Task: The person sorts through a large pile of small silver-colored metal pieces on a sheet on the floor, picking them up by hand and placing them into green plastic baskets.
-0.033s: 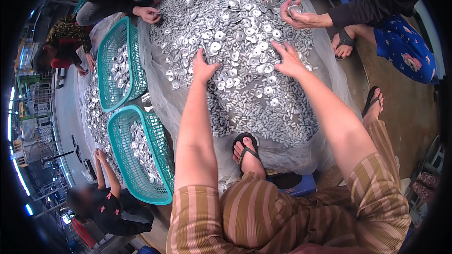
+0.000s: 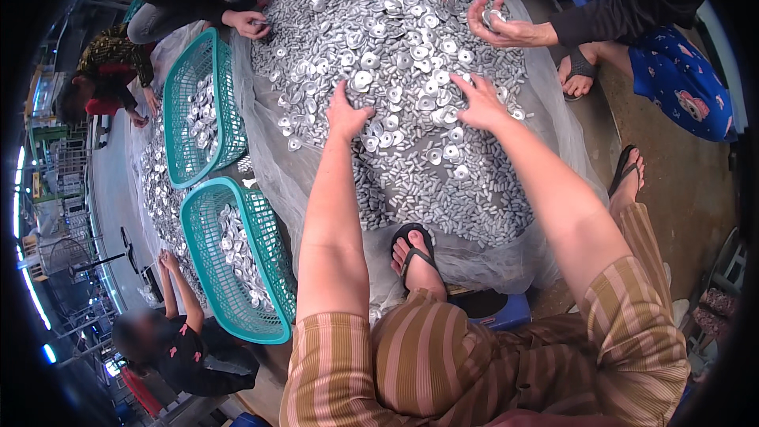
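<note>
On the grey sheet (image 2: 553, 122) spread ahead lies a broad heap of small silver metal pieces (image 2: 411, 55), round caps and short cylinders pointing every way, no shared axis. Left hand (image 2: 348, 116) rests on the heap's near middle, fingers together, palm down. Right hand (image 2: 480, 103) lies just right of it, fingers spread. Fingertips sink among pieces, so any pinch is hidden. Two green baskets (image 2: 261, 253) at left hold more.

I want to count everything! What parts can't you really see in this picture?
- Head view: metal pieces under the left hand and right hand, hidden by palms.
- Pieces in the green baskets: too small and heaped to count.
- Blue stool: mostly hidden by the striped knee.
</note>
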`<state>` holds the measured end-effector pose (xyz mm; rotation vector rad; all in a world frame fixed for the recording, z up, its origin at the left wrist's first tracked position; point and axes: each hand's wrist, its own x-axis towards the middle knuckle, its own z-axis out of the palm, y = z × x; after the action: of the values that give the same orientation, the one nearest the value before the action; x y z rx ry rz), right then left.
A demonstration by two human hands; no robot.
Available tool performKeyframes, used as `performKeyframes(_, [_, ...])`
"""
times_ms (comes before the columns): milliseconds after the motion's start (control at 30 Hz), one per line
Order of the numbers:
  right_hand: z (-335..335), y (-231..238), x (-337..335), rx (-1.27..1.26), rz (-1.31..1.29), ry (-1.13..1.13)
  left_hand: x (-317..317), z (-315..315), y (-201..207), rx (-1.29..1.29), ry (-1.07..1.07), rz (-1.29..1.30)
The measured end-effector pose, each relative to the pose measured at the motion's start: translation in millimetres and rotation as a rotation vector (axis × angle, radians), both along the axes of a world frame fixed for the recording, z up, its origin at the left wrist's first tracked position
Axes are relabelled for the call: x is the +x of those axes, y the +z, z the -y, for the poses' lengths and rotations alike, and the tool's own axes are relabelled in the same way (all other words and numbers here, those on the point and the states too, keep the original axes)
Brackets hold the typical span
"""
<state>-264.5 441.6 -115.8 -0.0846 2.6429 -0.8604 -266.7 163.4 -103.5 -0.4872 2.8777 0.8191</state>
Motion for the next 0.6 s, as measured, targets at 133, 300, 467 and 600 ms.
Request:
performKeyframes(133, [30, 30, 21, 0.191, 0.095, 0.089, 18, -13, -39, 0.147, -0.321, -0.022])
performKeyframes(300, [22, 16, 83, 0.098, -0.008, 0.208, 68, -92, -3, 0.131, -0.573, 0.207])
performKeyframes(467, [-16, 25, 154, -0.011, -0.220, 0.395, 126, -109, 24, -0.060, -0.855, 0.264])
performKeyframes(600, [-34, 32, 153, -0.131, -0.213, 0.317, 134, -107, 53, 0.028, -0.916, 0.352])
